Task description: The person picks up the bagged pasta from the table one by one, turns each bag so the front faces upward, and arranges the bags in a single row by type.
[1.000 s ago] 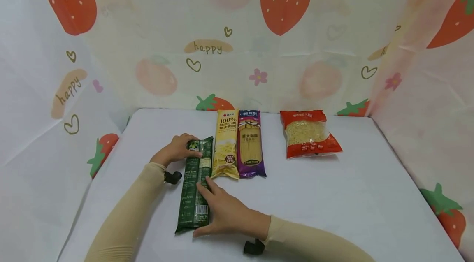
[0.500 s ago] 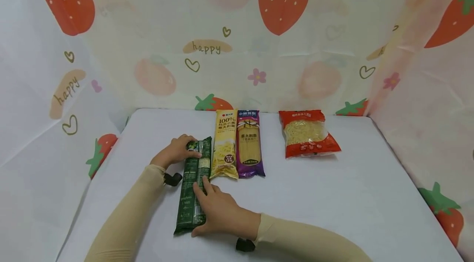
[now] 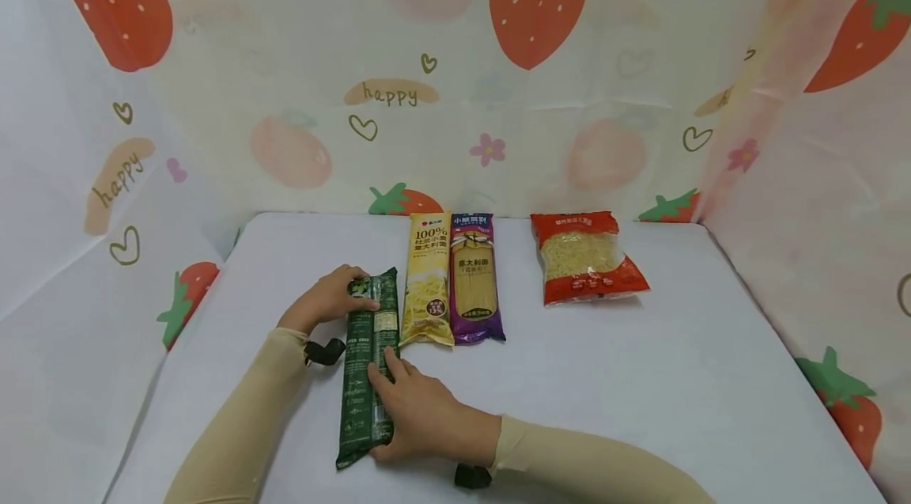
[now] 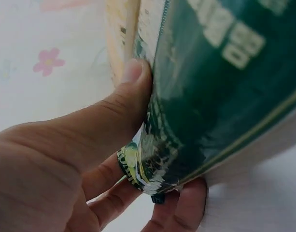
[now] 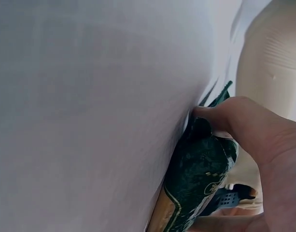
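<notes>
A long dark green packet of spaghetti [image 3: 361, 377] lies near upright in the head view, left of centre, with its printed side up. My left hand [image 3: 327, 300] grips its far end; in the left wrist view the thumb [image 4: 131, 79] presses one side while the fingers curl round the end of the packet. My right hand [image 3: 427, 413] holds the near half, its fingers over the right side and its thumb at the near end. The right wrist view shows that thumb [image 5: 218, 118] against the green wrapper [image 5: 196, 159], close to the white tabletop.
Just right of the green packet, a yellow pasta packet [image 3: 427, 282] and a purple pasta packet [image 3: 475, 282] lie side by side. Farther right is a red bag of pasta [image 3: 587, 259]. A strawberry-print cloth [image 3: 398, 156] walls the white table [image 3: 605, 393].
The green packet's near end has come slightly toward me, and the gap to the yellow packet has widened a little. My right hand has closed in on the packet's side.
</notes>
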`<state>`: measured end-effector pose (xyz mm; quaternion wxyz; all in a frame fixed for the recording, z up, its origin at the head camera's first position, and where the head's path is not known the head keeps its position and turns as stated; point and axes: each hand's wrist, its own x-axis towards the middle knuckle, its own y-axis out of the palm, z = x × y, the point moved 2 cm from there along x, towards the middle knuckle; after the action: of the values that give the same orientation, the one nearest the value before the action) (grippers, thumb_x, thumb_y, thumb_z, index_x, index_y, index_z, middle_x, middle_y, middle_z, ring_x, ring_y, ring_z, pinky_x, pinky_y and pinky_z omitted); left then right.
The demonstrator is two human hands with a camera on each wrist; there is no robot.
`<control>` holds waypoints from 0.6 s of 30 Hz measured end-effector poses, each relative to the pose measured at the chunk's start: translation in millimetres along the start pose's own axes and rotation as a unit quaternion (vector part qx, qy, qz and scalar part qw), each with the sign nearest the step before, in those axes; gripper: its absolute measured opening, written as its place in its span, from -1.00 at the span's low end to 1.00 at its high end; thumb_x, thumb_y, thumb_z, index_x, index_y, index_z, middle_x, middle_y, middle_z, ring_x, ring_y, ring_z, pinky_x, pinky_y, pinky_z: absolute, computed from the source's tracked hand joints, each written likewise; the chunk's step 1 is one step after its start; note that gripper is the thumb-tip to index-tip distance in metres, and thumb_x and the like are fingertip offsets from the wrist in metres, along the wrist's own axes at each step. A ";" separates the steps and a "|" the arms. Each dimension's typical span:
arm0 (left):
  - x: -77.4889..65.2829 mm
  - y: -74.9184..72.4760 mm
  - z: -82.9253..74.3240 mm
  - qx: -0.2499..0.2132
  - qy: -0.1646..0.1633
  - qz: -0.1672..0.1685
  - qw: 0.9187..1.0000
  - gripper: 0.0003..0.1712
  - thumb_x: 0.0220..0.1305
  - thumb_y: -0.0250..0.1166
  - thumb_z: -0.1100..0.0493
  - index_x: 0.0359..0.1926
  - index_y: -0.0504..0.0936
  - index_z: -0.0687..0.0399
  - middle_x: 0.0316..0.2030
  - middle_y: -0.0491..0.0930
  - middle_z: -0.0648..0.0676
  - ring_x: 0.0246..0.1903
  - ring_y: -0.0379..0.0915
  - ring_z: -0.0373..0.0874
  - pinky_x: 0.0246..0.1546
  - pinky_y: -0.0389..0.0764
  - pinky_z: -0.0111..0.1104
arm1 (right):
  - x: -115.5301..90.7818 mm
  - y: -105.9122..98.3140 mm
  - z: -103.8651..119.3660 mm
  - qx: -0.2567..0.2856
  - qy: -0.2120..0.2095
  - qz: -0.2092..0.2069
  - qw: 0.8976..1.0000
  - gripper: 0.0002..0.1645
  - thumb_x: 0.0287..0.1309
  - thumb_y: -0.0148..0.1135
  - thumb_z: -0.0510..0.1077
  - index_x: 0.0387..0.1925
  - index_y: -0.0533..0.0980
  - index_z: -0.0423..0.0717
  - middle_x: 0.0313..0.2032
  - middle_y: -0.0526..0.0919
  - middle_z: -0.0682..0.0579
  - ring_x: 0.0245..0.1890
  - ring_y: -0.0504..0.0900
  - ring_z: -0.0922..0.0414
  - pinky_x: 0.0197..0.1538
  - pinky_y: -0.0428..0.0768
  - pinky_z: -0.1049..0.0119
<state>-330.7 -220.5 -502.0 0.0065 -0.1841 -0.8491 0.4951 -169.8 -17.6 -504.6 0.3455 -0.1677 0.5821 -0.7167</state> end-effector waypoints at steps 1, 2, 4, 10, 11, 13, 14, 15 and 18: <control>-0.8 -0.7 -0.3 -0.001 0.002 -0.002 1.000 -0.12 0.40 0.50 -0.15 0.47 0.45 0.34 0.43 0.39 0.46 0.43 0.32 0.43 0.39 0.41 0.26 | -0.2 -0.4 -0.5 0.001 -0.002 0.001 1.000 0.35 0.07 0.56 0.47 0.69 0.18 -0.01 0.65 0.15 -0.25 0.52 0.41 -0.11 0.18 0.72 0.13; -1.7 -1.7 -0.5 -0.002 0.002 -0.004 1.000 -0.13 0.40 0.50 -0.15 0.47 0.45 0.34 0.43 0.39 0.46 0.42 0.33 0.43 0.38 0.42 0.26 | -0.5 -1.2 -1.1 0.005 -0.004 0.001 1.000 0.35 0.07 0.56 0.46 0.69 0.18 -0.01 0.64 0.15 -0.25 0.52 0.41 -0.12 0.19 0.72 0.13; -3.7 -3.8 -1.2 0.001 0.003 -0.008 1.000 -0.14 0.41 0.49 -0.15 0.47 0.46 0.32 0.42 0.40 0.44 0.41 0.34 0.42 0.37 0.43 0.26 | -0.7 -2.0 -3.1 0.012 -0.009 0.002 1.000 0.34 0.07 0.58 0.43 0.69 0.18 -0.01 0.64 0.15 -0.26 0.52 0.41 -0.12 0.22 0.71 0.11; -7.1 -12.2 -3.8 -0.006 0.018 -0.021 1.000 -0.22 0.45 0.45 -0.11 0.44 0.49 0.33 0.41 0.41 0.45 0.38 0.37 0.42 0.34 0.45 0.27 | -1.2 -8.5 -8.8 0.030 -0.020 0.001 0.999 0.33 0.06 0.63 0.38 0.68 0.20 -0.02 0.63 0.17 -0.27 0.52 0.42 -0.13 0.29 0.67 0.09; -7.3 -13.0 -3.5 -0.013 0.021 -0.020 1.000 -0.23 0.46 0.45 -0.09 0.43 0.50 0.35 0.40 0.42 0.46 0.38 0.37 0.43 0.34 0.45 0.27 | -1.4 -9.1 -9.4 0.033 -0.021 0.003 0.999 0.33 0.05 0.63 0.38 0.68 0.20 -0.02 0.63 0.17 -0.27 0.52 0.42 -0.13 0.30 0.66 0.09; -9.0 -14.2 -2.2 -0.025 0.029 -0.014 0.999 -0.25 0.48 0.43 -0.06 0.41 0.50 0.41 0.39 0.42 0.50 0.37 0.37 0.45 0.34 0.46 0.26 | -2.2 -8.8 -10.9 0.044 -0.024 0.006 0.999 0.33 0.06 0.63 0.36 0.69 0.20 -0.02 0.64 0.17 -0.27 0.51 0.42 -0.13 0.32 0.64 0.09; -9.7 -14.7 -1.4 -0.028 0.034 -0.011 0.999 -0.25 0.49 0.43 -0.05 0.40 0.49 0.44 0.38 0.42 0.52 0.36 0.38 0.46 0.33 0.47 0.26 | -2.8 -8.5 -11.5 0.049 -0.026 0.006 0.998 0.32 0.06 0.63 0.36 0.69 0.20 -0.01 0.64 0.16 -0.26 0.51 0.43 -0.13 0.33 0.63 0.10; -10.2 -14.7 -0.4 -0.035 0.037 -0.007 0.999 -0.27 0.49 0.42 -0.03 0.40 0.49 0.45 0.38 0.42 0.52 0.35 0.39 0.46 0.33 0.48 0.26 | -3.2 -7.8 -12.3 0.053 -0.028 0.005 0.998 0.32 0.07 0.64 0.35 0.69 0.20 -0.02 0.64 0.16 -0.26 0.51 0.43 -0.13 0.34 0.62 0.10; -11.7 -15.2 1.1 -0.043 0.042 0.000 0.998 -0.28 0.51 0.41 -0.02 0.41 0.48 0.44 0.39 0.42 0.51 0.34 0.41 0.46 0.31 0.49 0.25 | -4.7 -5.8 -14.9 0.066 -0.035 -0.001 0.997 0.32 0.07 0.64 0.33 0.69 0.19 -0.02 0.64 0.15 -0.27 0.52 0.42 -0.11 0.39 0.58 0.14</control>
<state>-324.6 -231.8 -487.6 0.0343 -0.2053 -0.8685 0.4498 -177.8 -3.1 -502.3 0.3748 -0.1703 0.5212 -0.7476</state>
